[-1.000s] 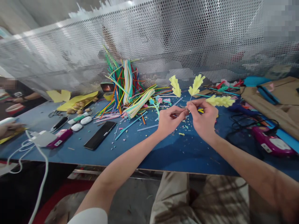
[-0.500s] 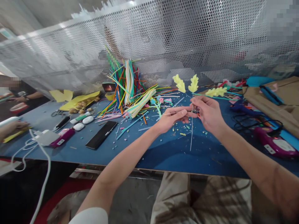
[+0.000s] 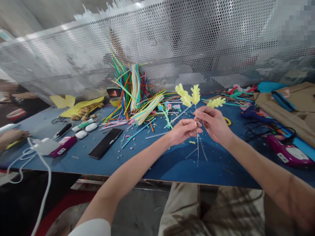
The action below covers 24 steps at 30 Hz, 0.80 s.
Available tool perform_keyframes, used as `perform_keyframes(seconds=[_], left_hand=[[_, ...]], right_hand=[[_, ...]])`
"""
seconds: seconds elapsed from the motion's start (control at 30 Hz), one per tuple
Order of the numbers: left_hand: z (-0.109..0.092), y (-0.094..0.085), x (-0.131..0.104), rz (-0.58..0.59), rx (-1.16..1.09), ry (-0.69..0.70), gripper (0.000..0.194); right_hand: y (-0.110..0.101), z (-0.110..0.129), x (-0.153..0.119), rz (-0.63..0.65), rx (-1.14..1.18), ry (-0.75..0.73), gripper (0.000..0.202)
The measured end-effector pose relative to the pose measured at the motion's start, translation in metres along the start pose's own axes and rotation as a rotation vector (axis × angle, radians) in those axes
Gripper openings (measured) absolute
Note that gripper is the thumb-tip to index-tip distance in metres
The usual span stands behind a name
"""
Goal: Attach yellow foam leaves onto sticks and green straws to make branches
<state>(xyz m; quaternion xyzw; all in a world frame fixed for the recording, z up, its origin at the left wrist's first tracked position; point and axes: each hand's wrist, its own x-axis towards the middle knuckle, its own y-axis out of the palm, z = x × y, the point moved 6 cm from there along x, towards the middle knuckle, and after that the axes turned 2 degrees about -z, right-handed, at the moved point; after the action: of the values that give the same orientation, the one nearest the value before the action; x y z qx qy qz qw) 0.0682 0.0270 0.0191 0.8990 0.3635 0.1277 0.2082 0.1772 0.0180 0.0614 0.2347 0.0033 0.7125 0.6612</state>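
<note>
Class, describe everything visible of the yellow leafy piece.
The yellow leafy piece has three jagged, fuzzy-looking leaves: one leaning left, one upright, one leaning right, its join hidden. Thin, wire-like stems hang below, splaying into three ends. The left hand and right hand pinch it mid-stem, above the blue table.

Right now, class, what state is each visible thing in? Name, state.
Left hand: pinching the wire stems
Right hand: pinching the same stems
Wire stems: gathered, lower ends spread
Yellow leaves: raised, fanned apart
Black phone: flat, screen dark
White cable: hanging over the table edge
Coloured strands: bunched, some upright, some lying
</note>
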Motion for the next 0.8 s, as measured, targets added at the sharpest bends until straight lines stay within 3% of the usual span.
perform_keyframes(seconds=[0.37, 0.53, 0.8], left_hand=[[-0.024, -0.009, 0.0, -0.008, 0.439, 0.106, 0.033], [-0.033, -0.006, -0.003, -0.014, 0.553, 0.129, 0.036], [-0.049, 0.004, -0.011, -0.008, 0.737, 0.25, 0.032]], right_hand=[[0.002, 0.025, -0.007, -0.021, -0.392, -0.224, 0.012], [0.005, 0.037, -0.009, 0.027, -0.528, -0.281, 0.012], [0.006, 0.045, -0.012, -0.021, -0.688, -0.367, 0.014]])
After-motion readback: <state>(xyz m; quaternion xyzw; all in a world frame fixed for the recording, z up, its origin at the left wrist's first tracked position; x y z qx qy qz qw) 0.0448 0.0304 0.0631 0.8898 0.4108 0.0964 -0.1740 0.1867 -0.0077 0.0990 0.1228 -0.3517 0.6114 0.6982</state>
